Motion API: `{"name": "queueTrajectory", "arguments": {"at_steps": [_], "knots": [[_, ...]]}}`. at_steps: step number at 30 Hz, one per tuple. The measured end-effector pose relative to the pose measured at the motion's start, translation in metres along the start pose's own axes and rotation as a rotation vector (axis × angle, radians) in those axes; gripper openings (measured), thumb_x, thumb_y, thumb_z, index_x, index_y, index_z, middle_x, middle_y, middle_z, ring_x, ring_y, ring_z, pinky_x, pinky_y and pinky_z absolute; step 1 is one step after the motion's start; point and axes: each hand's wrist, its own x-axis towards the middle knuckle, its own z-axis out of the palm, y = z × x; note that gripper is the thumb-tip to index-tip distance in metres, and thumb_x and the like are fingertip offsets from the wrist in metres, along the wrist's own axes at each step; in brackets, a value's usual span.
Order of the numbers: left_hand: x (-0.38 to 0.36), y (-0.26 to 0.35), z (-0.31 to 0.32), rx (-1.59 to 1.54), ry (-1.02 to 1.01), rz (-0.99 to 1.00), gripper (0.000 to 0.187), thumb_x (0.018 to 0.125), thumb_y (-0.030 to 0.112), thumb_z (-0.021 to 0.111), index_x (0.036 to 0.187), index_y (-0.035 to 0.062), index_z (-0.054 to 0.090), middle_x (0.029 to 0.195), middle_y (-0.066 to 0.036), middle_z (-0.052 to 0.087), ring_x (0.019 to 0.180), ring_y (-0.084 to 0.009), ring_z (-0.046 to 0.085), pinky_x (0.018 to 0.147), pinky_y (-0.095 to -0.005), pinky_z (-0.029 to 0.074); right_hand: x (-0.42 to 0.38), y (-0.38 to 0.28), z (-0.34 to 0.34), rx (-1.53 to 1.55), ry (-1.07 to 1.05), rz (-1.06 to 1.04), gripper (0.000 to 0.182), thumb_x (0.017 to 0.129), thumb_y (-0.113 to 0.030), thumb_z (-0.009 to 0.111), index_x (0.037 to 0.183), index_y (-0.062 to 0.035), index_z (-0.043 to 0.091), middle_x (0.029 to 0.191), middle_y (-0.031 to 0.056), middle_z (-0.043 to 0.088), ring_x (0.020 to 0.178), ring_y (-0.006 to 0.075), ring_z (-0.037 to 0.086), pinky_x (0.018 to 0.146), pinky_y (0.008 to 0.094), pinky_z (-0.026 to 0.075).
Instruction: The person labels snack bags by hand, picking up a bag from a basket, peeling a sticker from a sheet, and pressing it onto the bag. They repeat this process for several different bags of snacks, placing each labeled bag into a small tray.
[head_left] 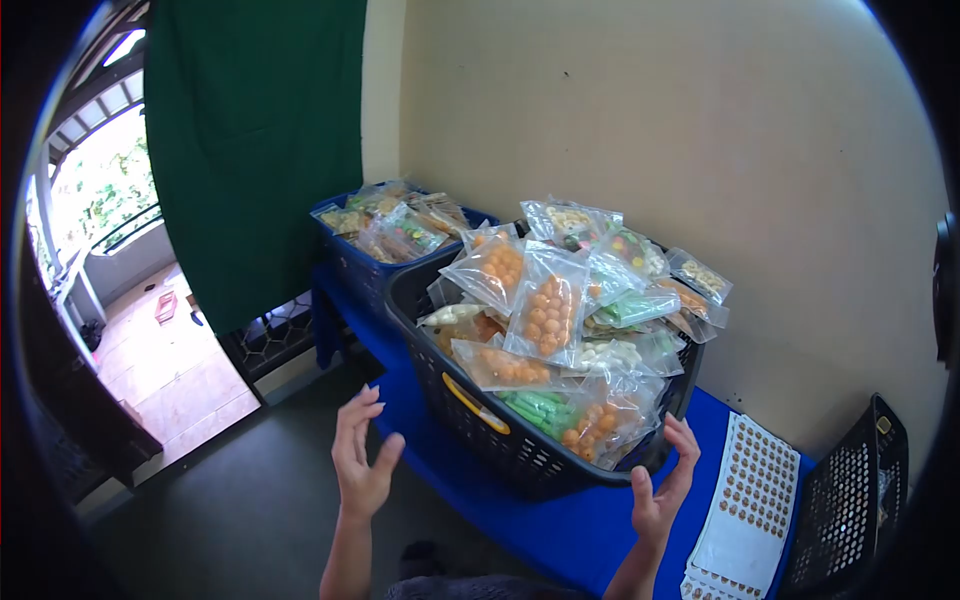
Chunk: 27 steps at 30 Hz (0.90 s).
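Note:
A black plastic basket (452, 415) with a yellow handle grip (475, 402) stands in front of me, heaped with clear bags of snacks. Orange balls fill one upright bag (545, 310) on top; green sticks show in another bag (540, 408) near the front. My left hand (362, 455) is raised off the basket's left front side, fingers apart and holding nothing. At the basket's right front corner is my right hand (662, 488), thumb and fingers spread, its fingertips overlapping the rim in this view.
Under the basket lies a blue cloth (500, 515) on a table. A blue basket (365, 275) of bagged snacks stands behind left. To the right are sticker sheets (752, 490) and another black basket (840, 505). A green curtain (255, 150) hangs beside the open doorway.

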Motion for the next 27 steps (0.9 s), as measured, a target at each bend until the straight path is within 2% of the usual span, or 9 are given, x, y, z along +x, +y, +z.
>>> {"name": "queueTrajectory", "arguments": {"at_steps": [4, 7, 12, 16, 19, 21, 23, 25, 27], "knots": [[0.064, -0.014, 0.011, 0.293, 0.003, 0.210, 0.014, 0.070, 0.010, 0.064, 0.082, 0.0040, 0.060, 0.101, -0.011, 0.056, 0.110, -0.0308, 0.044, 0.096, -0.0430, 0.027, -0.012, -0.012, 0.004, -0.099, 0.027, 0.003, 0.045, 0.068, -0.026, 0.063, 0.102, -0.0004, 0.049, 0.110, 0.0151, 0.049, 0.111, 0.0335, 0.036, 0.096, 0.0427, 0.024], [0.103, -0.023, 0.022, 0.421, -0.125, 0.277, 0.016, 0.069, 0.011, 0.065, 0.084, 0.0061, 0.060, 0.101, -0.008, 0.057, 0.110, -0.0298, 0.044, 0.098, -0.0471, 0.022, -0.022, -0.019, 0.010, -0.167, 0.098, 0.060, 0.042, 0.067, -0.025, 0.063, 0.099, -0.0010, 0.050, 0.108, 0.0140, 0.051, 0.111, 0.0333, 0.037, 0.095, 0.0425, 0.024], [0.136, -0.027, 0.035, 0.485, -0.354, 0.263, 0.024, 0.066, 0.020, 0.068, 0.085, 0.0071, 0.062, 0.097, -0.006, 0.060, 0.107, -0.0243, 0.048, 0.101, -0.0518, 0.005, -0.043, -0.026, 0.015, -0.259, 0.289, 0.115, 0.037, 0.068, -0.021, 0.061, 0.097, -0.0017, 0.050, 0.104, 0.0140, 0.051, 0.106, 0.0301, 0.040, 0.095, 0.0421, 0.026], [0.155, -0.038, 0.036, 0.490, -0.542, 0.127, 0.023, 0.067, 0.019, 0.067, 0.085, 0.0049, 0.065, 0.091, -0.010, 0.062, 0.095, -0.0231, 0.055, 0.102, -0.0497, 0.002, -0.065, -0.044, 0.017, -0.367, 0.441, 0.205, 0.035, 0.068, -0.020, 0.061, 0.096, -0.0015, 0.050, 0.103, 0.0141, 0.051, 0.103, 0.0285, 0.041, 0.094, 0.0416, 0.027], [0.171, -0.030, 0.027, 0.382, -0.614, 0.187, 0.020, 0.067, 0.013, 0.064, 0.083, 0.0012, 0.064, 0.088, -0.012, 0.062, 0.085, -0.0239, 0.058, 0.097, -0.0478, 0.024, -0.082, -0.062, 0.017, -0.469, 0.523, 0.282, 0.035, 0.068, -0.018, 0.061, 0.096, -0.0018, 0.050, 0.103, 0.0136, 0.052, 0.102, 0.0284, 0.041, 0.093, 0.0408, 0.028], [0.178, -0.034, 0.014, 0.213, -0.590, 0.370, 0.017, 0.067, 0.010, 0.062, 0.080, -0.0002, 0.063, 0.081, -0.013, 0.063, 0.080, -0.0243, 0.059, 0.089, -0.0455, 0.036, -0.091, -0.078, 0.017, -0.557, 0.507, 0.344, 0.034, 0.067, -0.016, 0.061, 0.096, -0.0025, 0.051, 0.102, 0.0133, 0.052, 0.102, 0.0284, 0.041, 0.091, 0.0399, 0.030], [0.183, -0.045, -0.001, -0.008, -0.469, 0.371, 0.014, 0.066, 0.007, 0.061, 0.078, 0.0000, 0.063, 0.078, -0.012, 0.063, 0.079, -0.0241, 0.059, 0.086, -0.0437, 0.039, -0.102, -0.090, 0.015, -0.654, 0.522, 0.377, 0.033, 0.065, -0.014, 0.063, 0.095, -0.0031, 0.052, 0.099, 0.0124, 0.054, 0.100, 0.0292, 0.043, 0.088, 0.0392, 0.032], [0.195, -0.094, -0.028, -0.099, -0.268, 0.484, 0.024, 0.077, 0.014, 0.054, 0.092, -0.0038, 0.057, 0.087, -0.017, 0.055, 0.092, -0.0274, 0.052, 0.089, -0.0422, 0.037, -0.113, -0.101, 0.015, -0.712, 0.553, 0.404, 0.033, 0.065, -0.014, 0.064, 0.095, -0.0034, 0.053, 0.098, 0.0112, 0.055, 0.098, 0.0292, 0.045, 0.087, 0.0384, 0.033], [0.204, -0.122, -0.027, -0.305, 0.023, 0.697, 0.023, 0.078, 0.016, 0.054, 0.096, 0.0016, 0.057, 0.085, -0.014, 0.057, 0.092, -0.0261, 0.053, 0.089, -0.0439, 0.037, -0.122, -0.110, 0.015, -0.772, 0.597, 0.450, 0.032, 0.065, -0.013, 0.065, 0.094, -0.0037, 0.054, 0.097, 0.0102, 0.056, 0.097, 0.0285, 0.046, 0.086, 0.0372, 0.034]]}}
